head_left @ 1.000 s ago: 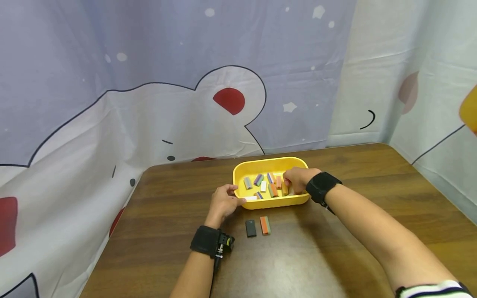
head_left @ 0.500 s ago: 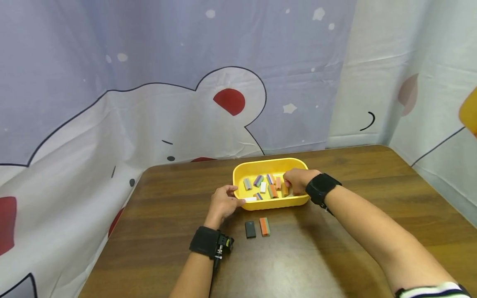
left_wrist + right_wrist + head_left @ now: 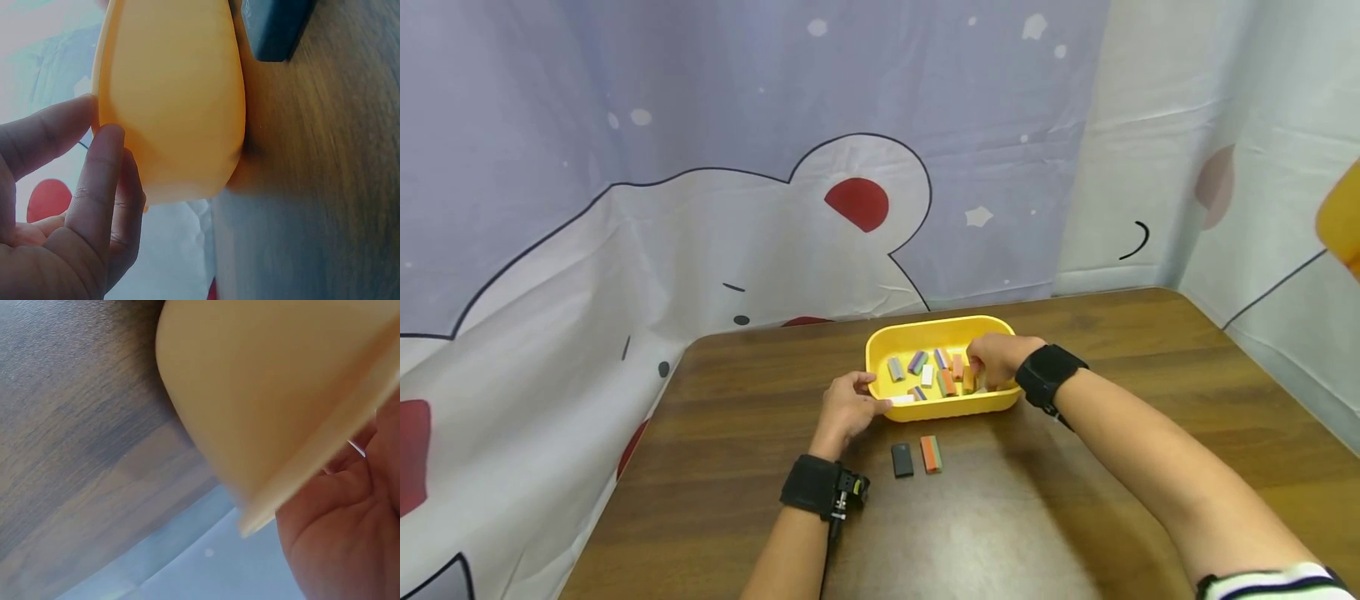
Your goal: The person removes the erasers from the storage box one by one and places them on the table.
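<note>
A yellow plastic tray (image 3: 955,408) stands on the wooden table with several small coloured bars in it. My left hand (image 3: 848,408) holds the tray's left front corner, fingers and thumb at the rim; the left wrist view shows its fingers (image 3: 94,181) against the outer wall. My right hand (image 3: 996,358) reaches over the rim into the tray's right end, fingers curled down beside an orange-yellow bar (image 3: 968,379). Its fingertips are hidden in the head view and behind the tray wall (image 3: 262,394) in the right wrist view, so what they hold is unclear.
In front of the tray a black block (image 3: 902,460) and an orange and green bar (image 3: 931,454) lie side by side on the table (image 3: 760,392). A patterned curtain (image 3: 700,242) hangs behind the table and along its sides.
The head view has shifted very slightly. Both hands, the tray and the bars keep their places.
</note>
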Tool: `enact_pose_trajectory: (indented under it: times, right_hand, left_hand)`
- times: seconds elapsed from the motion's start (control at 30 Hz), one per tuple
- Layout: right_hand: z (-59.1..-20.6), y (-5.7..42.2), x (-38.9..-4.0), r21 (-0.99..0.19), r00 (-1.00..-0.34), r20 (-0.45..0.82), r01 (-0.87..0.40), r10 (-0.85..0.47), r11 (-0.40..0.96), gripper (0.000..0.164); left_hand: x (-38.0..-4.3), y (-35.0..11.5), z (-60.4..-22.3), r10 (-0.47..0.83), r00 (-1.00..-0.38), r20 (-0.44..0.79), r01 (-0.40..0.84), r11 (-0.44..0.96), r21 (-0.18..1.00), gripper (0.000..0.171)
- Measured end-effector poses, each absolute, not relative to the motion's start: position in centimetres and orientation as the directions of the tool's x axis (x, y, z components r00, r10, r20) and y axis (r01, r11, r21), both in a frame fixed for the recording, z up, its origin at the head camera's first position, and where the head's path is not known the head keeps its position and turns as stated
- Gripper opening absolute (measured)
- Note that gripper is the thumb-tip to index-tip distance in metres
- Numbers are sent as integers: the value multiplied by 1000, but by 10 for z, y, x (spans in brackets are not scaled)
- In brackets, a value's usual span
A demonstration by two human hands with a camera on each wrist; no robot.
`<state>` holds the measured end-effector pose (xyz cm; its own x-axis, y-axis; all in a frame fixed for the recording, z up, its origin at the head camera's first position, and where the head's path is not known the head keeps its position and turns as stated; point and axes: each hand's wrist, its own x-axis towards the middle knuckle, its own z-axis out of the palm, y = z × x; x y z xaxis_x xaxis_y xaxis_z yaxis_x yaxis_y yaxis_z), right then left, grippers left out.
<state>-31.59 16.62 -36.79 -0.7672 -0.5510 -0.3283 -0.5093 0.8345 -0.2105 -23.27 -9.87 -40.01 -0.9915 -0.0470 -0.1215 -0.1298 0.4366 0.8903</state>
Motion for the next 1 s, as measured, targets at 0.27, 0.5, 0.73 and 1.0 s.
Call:
enact_pose_trajectory:
  times: [0.27, 0.5, 0.73, 1.0]
  right_hand:
    - [-360, 168, -318, -256, -756, -249, -551, -605, 794, 25]
    - [-346, 169, -307, -308, -733, -180, -591, -656, 746, 23]
    - [-338, 169, -284, -313, -694, -105, -657, -713, 686, 24]
    - [-342, 166, -261, -354, -649, -13, -709, -761, 610, 26]
  left_hand:
    - [-233, -98, -400, -58, -989, -133, -145, 428, 892, 49]
    - [-233, -98, -400, -53, -990, -129, -140, 424, 895, 50]
    - [-234, -98, -402, -37, -991, -125, -129, 419, 899, 52]
    - [-235, -98, -400, -49, -989, -136, -144, 421, 895, 52]
